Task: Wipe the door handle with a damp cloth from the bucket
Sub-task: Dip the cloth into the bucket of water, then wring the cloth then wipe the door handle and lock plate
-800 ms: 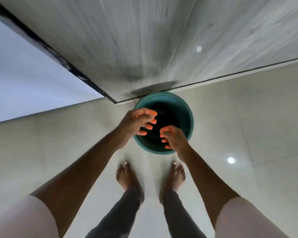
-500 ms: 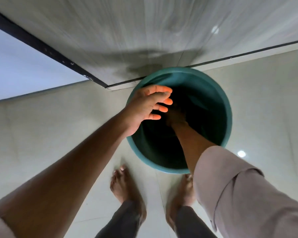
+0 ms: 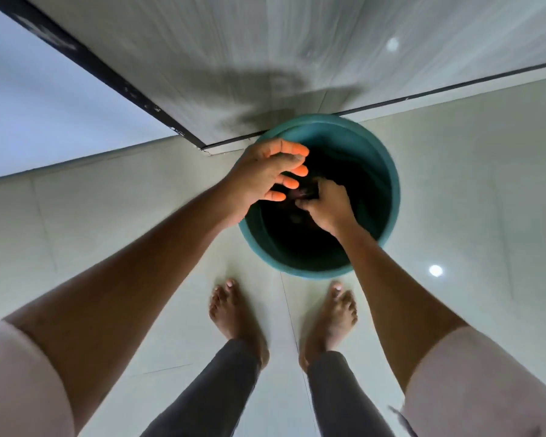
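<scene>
A teal bucket point(image 3: 388, 184) stands on the pale tiled floor against the foot of a grey door. Its inside is dark. My right hand point(image 3: 328, 206) is over the bucket's mouth with its fingers closed on a dark wet cloth point(image 3: 304, 193), which is blurred and mostly hidden. My left hand point(image 3: 265, 175) hovers over the bucket's left rim, fingers spread and curled, holding nothing. The door handle is out of view.
The grey door point(image 3: 265, 58) rises right behind the bucket, with a black frame edge point(image 3: 85, 61) at its left and a white wall point(image 3: 29, 105) beyond. My bare feet point(image 3: 234, 313) stand just short of the bucket on glossy floor tiles point(image 3: 486, 200).
My right hand, which was deep inside the bucket, has come up to its mouth with fingers closed on the cloth. The view has pulled back from the bucket. My left hand stays spread above the rim.
</scene>
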